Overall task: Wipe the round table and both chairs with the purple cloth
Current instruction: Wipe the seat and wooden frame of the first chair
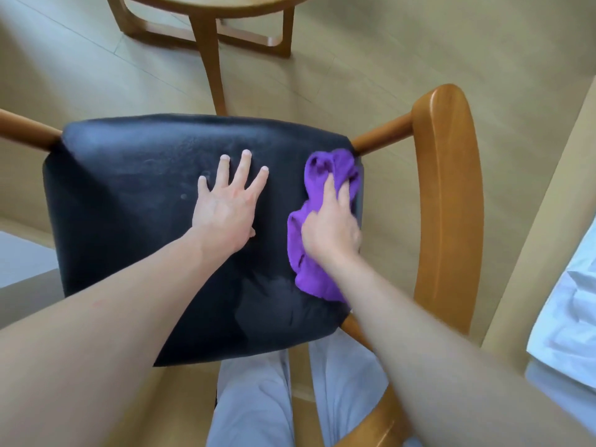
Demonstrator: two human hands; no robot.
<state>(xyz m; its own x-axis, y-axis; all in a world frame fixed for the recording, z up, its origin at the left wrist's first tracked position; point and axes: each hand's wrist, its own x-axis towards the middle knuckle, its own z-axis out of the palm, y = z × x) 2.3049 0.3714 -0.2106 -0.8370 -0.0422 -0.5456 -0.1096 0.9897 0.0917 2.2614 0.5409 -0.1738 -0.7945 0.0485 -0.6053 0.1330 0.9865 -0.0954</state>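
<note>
We see our right hand [330,225] on the purple cloth [317,227], its fingers [329,188] curled into the bunched fabric and pressing it onto the black seat [135,221] of the chair [446,201]. The cloth lies at the seat's right edge, bunched up ahead of those fingertips and trailing back beneath the wrist. Our left hand [225,204] rests flat on the seat just left of the cloth, not touching it, fingers spread straight and holding nothing. Right of the gripping fingers curves the chair's wooden armrest; a wooden rail meets the seat corner just beyond the cloth. Well beyond both sets of fingertips stands the round counter [206,37], only its rim and legs showing. Near our body, below the seat, are grey trouser legs [254,404]. White fabric [577,317] lies far right.
</note>
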